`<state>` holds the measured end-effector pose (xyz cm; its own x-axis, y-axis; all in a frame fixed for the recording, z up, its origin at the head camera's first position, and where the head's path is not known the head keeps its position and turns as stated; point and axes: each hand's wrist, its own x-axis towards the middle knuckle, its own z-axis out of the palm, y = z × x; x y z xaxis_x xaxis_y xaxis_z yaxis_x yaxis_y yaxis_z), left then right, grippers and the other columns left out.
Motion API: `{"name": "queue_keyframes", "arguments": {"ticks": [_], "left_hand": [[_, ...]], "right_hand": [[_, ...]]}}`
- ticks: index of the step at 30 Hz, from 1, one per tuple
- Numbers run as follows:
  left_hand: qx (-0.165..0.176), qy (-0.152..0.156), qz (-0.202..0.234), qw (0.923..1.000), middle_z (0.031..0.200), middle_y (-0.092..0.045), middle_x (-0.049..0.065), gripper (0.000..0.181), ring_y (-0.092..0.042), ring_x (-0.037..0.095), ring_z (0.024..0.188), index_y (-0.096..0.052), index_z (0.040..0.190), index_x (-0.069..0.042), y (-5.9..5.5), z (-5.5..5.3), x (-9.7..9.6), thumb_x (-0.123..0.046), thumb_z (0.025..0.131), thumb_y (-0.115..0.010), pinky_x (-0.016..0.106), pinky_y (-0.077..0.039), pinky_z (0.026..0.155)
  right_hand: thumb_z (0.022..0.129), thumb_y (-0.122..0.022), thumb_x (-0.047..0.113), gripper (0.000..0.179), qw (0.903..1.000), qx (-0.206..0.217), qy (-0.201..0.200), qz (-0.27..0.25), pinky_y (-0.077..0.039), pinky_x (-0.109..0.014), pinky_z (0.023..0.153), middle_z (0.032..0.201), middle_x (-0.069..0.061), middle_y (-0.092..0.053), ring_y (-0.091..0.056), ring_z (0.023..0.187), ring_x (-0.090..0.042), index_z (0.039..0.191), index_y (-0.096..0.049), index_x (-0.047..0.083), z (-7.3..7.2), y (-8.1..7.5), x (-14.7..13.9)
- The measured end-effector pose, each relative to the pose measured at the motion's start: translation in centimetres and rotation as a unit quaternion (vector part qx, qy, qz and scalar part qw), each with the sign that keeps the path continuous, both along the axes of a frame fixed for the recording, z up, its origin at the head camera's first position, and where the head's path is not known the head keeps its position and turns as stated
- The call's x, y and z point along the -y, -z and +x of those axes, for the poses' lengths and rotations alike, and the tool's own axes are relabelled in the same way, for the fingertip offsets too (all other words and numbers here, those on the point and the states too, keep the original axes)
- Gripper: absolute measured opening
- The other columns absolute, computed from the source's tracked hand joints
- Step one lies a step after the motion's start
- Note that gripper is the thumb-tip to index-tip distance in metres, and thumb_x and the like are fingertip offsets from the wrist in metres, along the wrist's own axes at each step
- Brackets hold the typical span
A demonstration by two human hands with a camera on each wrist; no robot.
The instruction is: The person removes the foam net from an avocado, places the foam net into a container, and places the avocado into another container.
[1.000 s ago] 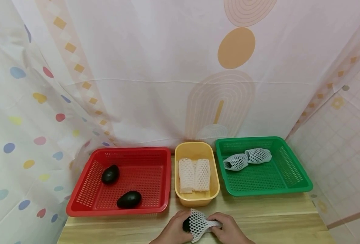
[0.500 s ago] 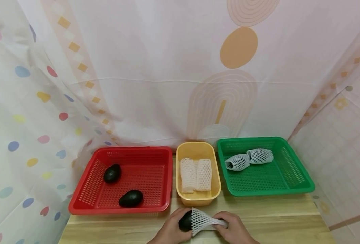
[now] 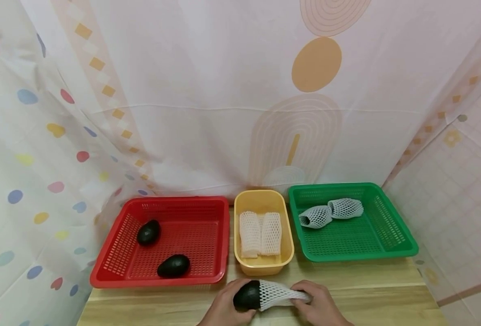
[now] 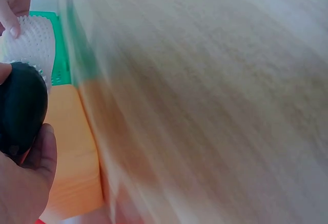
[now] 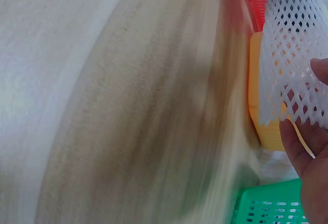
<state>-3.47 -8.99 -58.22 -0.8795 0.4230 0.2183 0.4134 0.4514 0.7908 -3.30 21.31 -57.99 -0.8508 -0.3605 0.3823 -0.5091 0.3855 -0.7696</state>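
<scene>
My left hand (image 3: pixel 226 306) grips a dark avocado (image 3: pixel 247 296) by its bare rounded end, thumb and fingers round it. A white foam net sleeve (image 3: pixel 276 294) covers the avocado's other end and trails off to the right. There my right hand (image 3: pixel 316 303) pinches the narrowed end of the sleeve. In the left wrist view the avocado (image 4: pixel 23 108) fills the left palm, with the net's edge at its top. From the right wrist, the net (image 5: pixel 292 55) stretches along the fingers, its open rim showing by the fingertips.
A red basket (image 3: pixel 159 284) at left holds two avocados (image 3: pixel 173 266). Behind my hands a yellow bin (image 3: pixel 264 270) holds folded foam nets (image 3: pixel 270 234). The green basket (image 3: pixel 358 258) at right holds two net-wrapped pieces (image 3: pixel 345 208). All stand on a wooden table (image 3: pixel 387 290) before a curtain.
More of the avocado's bare end shows at the left of the net. My right hand has shifted slightly right, and the net is drawn out longer and lies flatter.
</scene>
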Motion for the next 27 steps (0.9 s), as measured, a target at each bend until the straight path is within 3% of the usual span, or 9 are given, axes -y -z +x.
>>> {"name": "queue_keyframes", "arguments": {"ticks": [3,10,19,27], "left_hand": [[-0.012,0.0,0.005,0.9999,0.126,-0.069,-0.004,0.068,-0.064,0.014,0.115,-0.066,0.134,-0.018,-0.3,0.2,0.2,-0.014,0.073,-0.094,0.034,-0.055,0.096],[-0.003,0.0,0.014,0.9999,0.127,-0.068,-0.006,0.068,-0.063,0.013,0.117,-0.065,0.135,-0.022,-1.8,0.5,0.5,-0.014,0.074,-0.094,0.033,-0.054,0.097],[-0.04,-0.022,0.032,0.9984,0.131,-0.069,0.005,0.071,-0.065,0.019,0.117,-0.065,0.135,-0.007,-2.5,0.6,1.2,-0.011,0.072,-0.096,0.034,-0.057,0.093],[-0.093,-0.044,0.036,0.9941,0.131,-0.069,0.004,0.078,-0.066,0.018,0.115,-0.064,0.136,-0.01,-3.2,0.6,1.8,-0.006,0.066,-0.097,0.033,-0.058,0.09]], "right_hand": [[0.078,-0.085,-0.009,0.04,0.9993,-0.036,-0.007,-0.008,-0.054,-0.016,0.079,0.099,0.005,-0.075,-0.069,0.089,-0.007,0.105,-0.073,0.018,0.0,-0.1,-0.1],[0.07,-0.085,-0.016,0.048,0.994,-0.104,-0.014,-0.029,-0.052,-0.013,0.081,0.097,0.001,-0.075,-0.07,0.087,-0.009,0.105,-0.073,0.014,-0.1,-0.5,-0.6],[0.067,-0.083,-0.021,0.049,0.9933,-0.109,0.002,-0.038,-0.052,-0.012,0.081,0.097,-0.007,-0.075,-0.07,0.089,-0.009,0.104,-0.073,0.009,0.2,-2.2,-1.3],[0.068,-0.082,-0.021,0.049,0.9928,-0.11,0.009,-0.047,-0.053,-0.013,0.081,0.099,-0.005,-0.075,-0.07,0.087,-0.013,0.105,-0.073,0.01,0.0,-3.7,-1.5]]}}
